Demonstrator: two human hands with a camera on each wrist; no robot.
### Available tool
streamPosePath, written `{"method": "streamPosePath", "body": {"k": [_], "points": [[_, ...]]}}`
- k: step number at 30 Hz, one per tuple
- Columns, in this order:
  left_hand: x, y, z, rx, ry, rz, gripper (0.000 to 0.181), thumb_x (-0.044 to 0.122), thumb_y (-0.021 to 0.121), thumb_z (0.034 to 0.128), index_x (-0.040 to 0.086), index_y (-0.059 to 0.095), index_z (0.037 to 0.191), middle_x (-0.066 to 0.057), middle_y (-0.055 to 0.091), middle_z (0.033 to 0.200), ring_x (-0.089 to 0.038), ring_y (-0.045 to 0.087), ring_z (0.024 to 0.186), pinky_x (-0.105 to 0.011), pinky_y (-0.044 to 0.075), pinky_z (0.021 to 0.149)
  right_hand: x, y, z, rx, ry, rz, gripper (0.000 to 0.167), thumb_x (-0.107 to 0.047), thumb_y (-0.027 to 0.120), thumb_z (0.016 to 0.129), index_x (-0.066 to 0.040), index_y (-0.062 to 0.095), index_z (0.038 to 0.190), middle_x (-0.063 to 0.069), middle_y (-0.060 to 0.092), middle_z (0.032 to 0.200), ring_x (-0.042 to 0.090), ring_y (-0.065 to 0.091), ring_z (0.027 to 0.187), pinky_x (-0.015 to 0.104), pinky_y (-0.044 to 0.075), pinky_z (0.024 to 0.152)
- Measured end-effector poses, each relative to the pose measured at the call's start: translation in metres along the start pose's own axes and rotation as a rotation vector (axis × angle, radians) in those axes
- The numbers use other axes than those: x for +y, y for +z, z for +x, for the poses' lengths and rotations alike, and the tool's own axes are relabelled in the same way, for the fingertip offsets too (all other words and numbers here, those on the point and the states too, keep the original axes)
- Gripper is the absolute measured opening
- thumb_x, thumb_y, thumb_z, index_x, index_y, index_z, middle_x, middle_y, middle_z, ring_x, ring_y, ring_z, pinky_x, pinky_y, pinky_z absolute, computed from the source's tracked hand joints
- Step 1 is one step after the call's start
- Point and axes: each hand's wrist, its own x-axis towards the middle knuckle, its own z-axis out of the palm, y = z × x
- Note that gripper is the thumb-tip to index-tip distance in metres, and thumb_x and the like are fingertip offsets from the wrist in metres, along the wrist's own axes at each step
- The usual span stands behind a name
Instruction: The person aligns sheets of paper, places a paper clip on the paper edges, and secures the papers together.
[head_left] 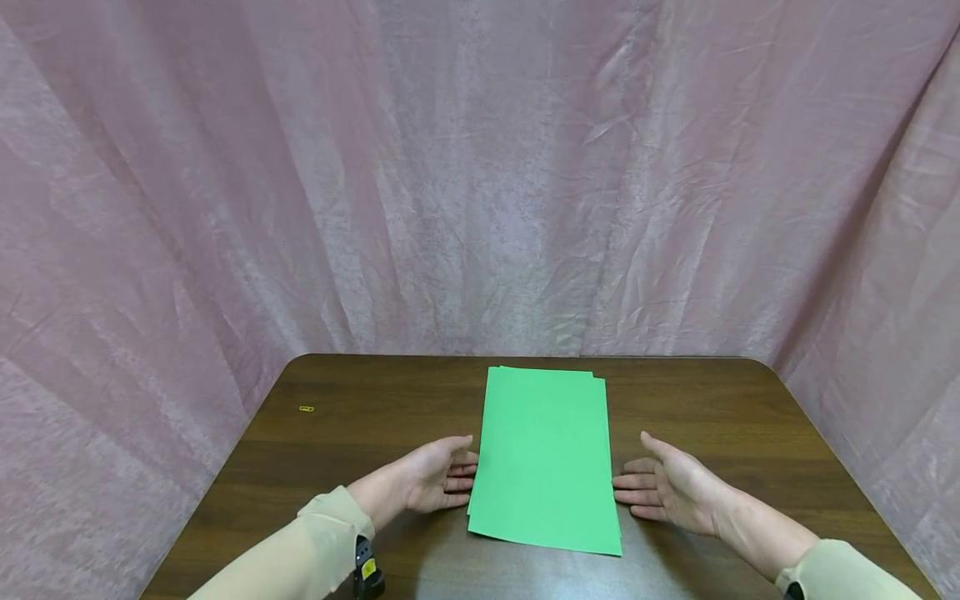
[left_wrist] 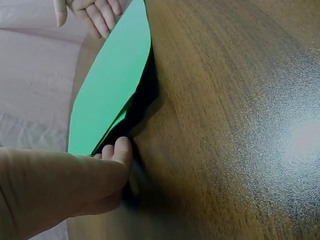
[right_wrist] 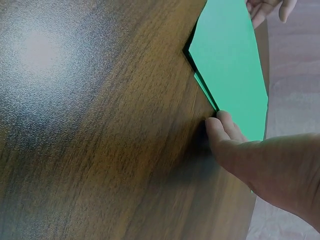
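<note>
Green sheets [head_left: 547, 458] lie in a slightly uneven stack on the brown table, their corners offset at the top and bottom right. At the stack's left edge is my left hand [head_left: 438, 475], palm facing inward, fingertips touching the paper's side. My right hand [head_left: 675, 487] is at the right edge in the same way, fingers extended and thumb raised. In the left wrist view the near edges of the green sheets [left_wrist: 112, 85] stand slightly apart above the table. The right wrist view shows fingertips against the side of the sheets [right_wrist: 230, 65].
A small yellow paper clip [head_left: 307, 408] lies at the back left of the wooden table [head_left: 705, 400]. Pink curtains [head_left: 480, 183] hang behind the table and along both sides.
</note>
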Motion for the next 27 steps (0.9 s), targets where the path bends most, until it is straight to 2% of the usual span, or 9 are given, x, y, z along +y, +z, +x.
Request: {"method": "streamPosePath", "body": {"k": [4, 8, 11, 17, 22, 27], "points": [[0.001, 0.002, 0.0, -0.037, 0.004, -0.044, 0.062, 0.034, 0.041, 0.1105, -0.01, 0.032, 0.153, -0.031, 0.036, 0.152, -0.047, 0.046, 0.133, -0.057, 0.042, 0.109, 0.0, 0.001, 0.0, 0.01, -0.001, -0.001, 0.096, -0.063, 0.022, 0.108, 0.024, 0.012, 0.15, 0.042, 0.037, 0.149, 0.051, 0.042, 0.138, 0.059, 0.037, 0.113], [-0.001, 0.003, 0.0, -0.103, -0.002, -0.078, 0.05, 0.025, 0.037, 0.1115, -0.006, 0.035, 0.151, -0.027, 0.049, 0.144, -0.042, 0.061, 0.12, -0.056, 0.049, 0.102, 0.0, 0.004, 0.001, 0.02, 0.002, 0.004, 0.096, -0.063, 0.023, 0.108, 0.023, 0.012, 0.15, 0.041, 0.038, 0.149, 0.051, 0.042, 0.137, 0.058, 0.037, 0.112], [-0.004, 0.005, 0.002, -0.126, 0.016, -0.076, 0.047, 0.014, 0.037, 0.1108, -0.004, 0.031, 0.154, -0.024, 0.056, 0.137, -0.037, 0.063, 0.117, -0.054, 0.05, 0.101, 0.0, 0.006, 0.003, 0.026, -0.001, 0.004, 0.096, -0.063, 0.024, 0.107, 0.022, 0.013, 0.151, 0.041, 0.037, 0.149, 0.051, 0.043, 0.137, 0.058, 0.038, 0.112], [-0.008, 0.009, 0.004, -0.105, 0.062, -0.097, 0.061, -0.009, 0.038, 0.1033, -0.004, 0.014, 0.16, -0.028, 0.056, 0.136, -0.039, 0.061, 0.122, -0.057, 0.048, 0.102, 0.003, 0.011, 0.004, 0.048, -0.015, 0.003, 0.094, -0.061, 0.027, 0.108, 0.021, 0.015, 0.151, 0.04, 0.032, 0.153, 0.051, 0.041, 0.138, 0.058, 0.039, 0.112], [-0.01, 0.01, 0.003, -0.079, 0.075, -0.123, 0.063, -0.014, 0.037, 0.0992, -0.007, 0.016, 0.158, -0.028, 0.057, 0.133, -0.036, 0.064, 0.118, -0.053, 0.049, 0.103, 0.007, 0.015, 0.007, 0.076, -0.022, 0.01, 0.09, -0.058, 0.029, 0.109, 0.02, 0.017, 0.152, 0.041, 0.025, 0.156, 0.054, 0.034, 0.141, 0.057, 0.039, 0.112], [-0.009, 0.008, 0.001, -0.088, 0.069, -0.171, 0.061, -0.014, 0.038, 0.1, -0.008, 0.019, 0.157, -0.026, 0.055, 0.135, -0.034, 0.063, 0.119, -0.051, 0.048, 0.105, 0.009, 0.02, 0.013, 0.093, -0.035, 0.025, 0.082, -0.049, 0.031, 0.111, 0.02, 0.014, 0.152, 0.043, 0.021, 0.156, 0.056, 0.03, 0.142, 0.058, 0.036, 0.113]]}}
